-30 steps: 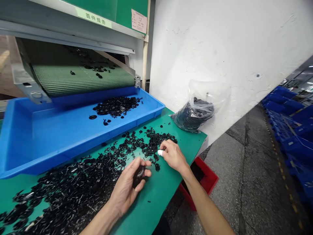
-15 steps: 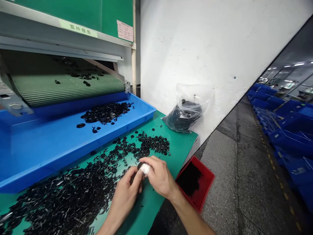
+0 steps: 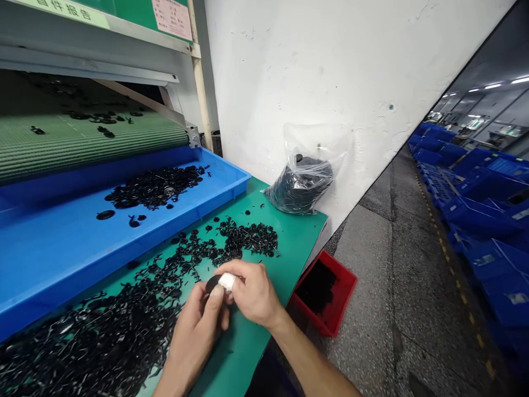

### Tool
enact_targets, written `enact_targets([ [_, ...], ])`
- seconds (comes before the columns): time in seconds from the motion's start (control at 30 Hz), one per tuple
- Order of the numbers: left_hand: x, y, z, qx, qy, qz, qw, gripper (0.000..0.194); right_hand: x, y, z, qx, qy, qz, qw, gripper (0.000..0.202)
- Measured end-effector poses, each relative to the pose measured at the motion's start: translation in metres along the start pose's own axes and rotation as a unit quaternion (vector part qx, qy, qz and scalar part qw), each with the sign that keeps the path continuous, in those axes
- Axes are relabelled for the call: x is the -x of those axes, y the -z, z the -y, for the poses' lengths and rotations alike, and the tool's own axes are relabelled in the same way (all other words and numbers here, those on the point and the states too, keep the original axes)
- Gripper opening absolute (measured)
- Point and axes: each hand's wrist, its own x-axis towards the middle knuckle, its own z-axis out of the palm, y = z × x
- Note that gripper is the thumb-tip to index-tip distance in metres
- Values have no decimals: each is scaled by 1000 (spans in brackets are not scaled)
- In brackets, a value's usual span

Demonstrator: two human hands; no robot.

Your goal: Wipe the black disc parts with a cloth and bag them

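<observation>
My left hand (image 3: 196, 322) is closed on a round black disc (image 3: 212, 283), which sits tilted between thumb and fingers. Against the same disc presses my right hand (image 3: 256, 292), its index finger curled over the far edge. A white patch (image 3: 227, 282) covers the end of my right thumb; whether it is a finger wrap or a bit of cloth I cannot tell. Both hands are above the green tabletop (image 3: 235, 353). Just beyond and to the left of them lie heaps of small black parts (image 3: 103, 331), some disc-shaped, others like short strips.
Behind the heaps stands a blue tray (image 3: 198, 212) with more black parts, below a green ribbed conveyor belt (image 3: 144, 129). A clear plastic bag (image 3: 303, 184) of black pieces leans against the white wall (image 3: 330, 71). A red bin (image 3: 345, 295) with black contents sits low, beyond the table's right edge.
The view has swung right, so things sit farther left in it. Both hands stay together at the disc, which now shows more of its flat face.
</observation>
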Motion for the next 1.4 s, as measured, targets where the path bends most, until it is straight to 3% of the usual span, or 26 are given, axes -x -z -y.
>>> enact_targets([
  [0.1,-4,3,-3,89,48,9,995,41,1,20,4,109,60,19,992,43],
  [0.17,-8,5,-2,147,73,19,986,39,0,41,1,214,66,-70,972,43],
  [0.23,-10,6,-2,205,83,27,975,34,-3,59,-7,358,35,-184,915,41],
  [0.27,-11,7,-2,232,86,26,968,30,-4,64,-12,418,11,-207,885,39],
  [0.33,-12,8,-4,279,91,16,956,24,-5,63,-20,502,-24,-208,839,37],
  [0.4,-12,9,-6,317,95,1,944,26,-3,47,-23,539,-23,-180,822,35],
  [0.5,-13,11,-9,364,94,-15,926,28,3,18,-19,539,26,-127,832,36],
  [0.57,-13,12,-10,393,98,-16,914,27,6,13,-16,508,46,-112,853,41],
  [0.67,-13,15,-9,420,121,3,900,21,5,34,-14,457,11,-146,877,42],
  [0.73,-12,15,-7,427,139,15,894,22,1,55,-15,453,-19,-162,877,40],
  [0.83,-13,15,-3,435,144,25,889,29,-5,74,-14,459,-19,-121,880,40],
  [0.97,-15,14,-4,441,152,33,884,27,-7,68,-10,466,19,-122,876,37],
  [1.07,-15,14,-7,452,160,48,876,17,-11,55,-8,484,54,-49,872,33],
  [1.13,-14,14,-8,450,160,62,876,6,-16,49,-8,502,39,-11,864,32],
  [1.23,-13,16,-6,448,158,78,877,12,-25,46,-9,510,11,-6,860,33],
  [1.3,-12,16,-5,451,160,93,873,13,-30,47,-12,478,10,-6,878,28],
  [1.4,-11,14,-4,440,151,103,879,34,-32,49,-17,396,24,-10,918,20],
])
